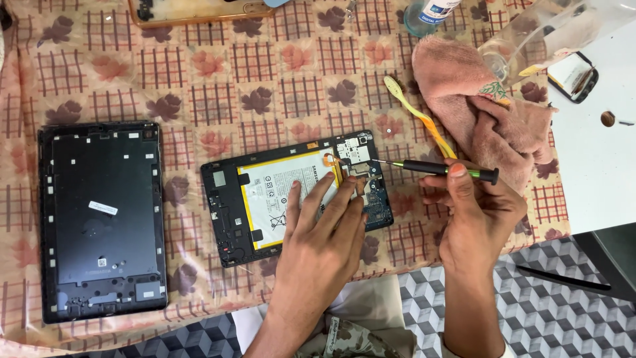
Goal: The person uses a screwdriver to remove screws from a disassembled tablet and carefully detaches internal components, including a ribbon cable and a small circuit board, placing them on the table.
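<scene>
The opened black tablet chassis with its white, yellow-edged battery pack (291,195) lies face down at centre frame on the bench, which is covered by a pink checked cloth with a leaf print (265,86). The left hand (318,229) rests flat on the battery, fingers spread and extended, gripping nothing; in this position it appears to pin the chassis against sliding. The right hand (474,212) is closed around the black-handled precision screwdriver with a green collar (434,168), held almost level. Its thin tip reaches left to the upper right corner of the chassis, at the exposed circuit board beside the orange flex cable.

The detached black rear cover panel (103,222) lies well apart at the left of the frame, inner side up, clear of the work area. A yellow and white toothbrush (417,116) and a crumpled pink towel (483,106) lie at upper right, near the right hand.
</scene>
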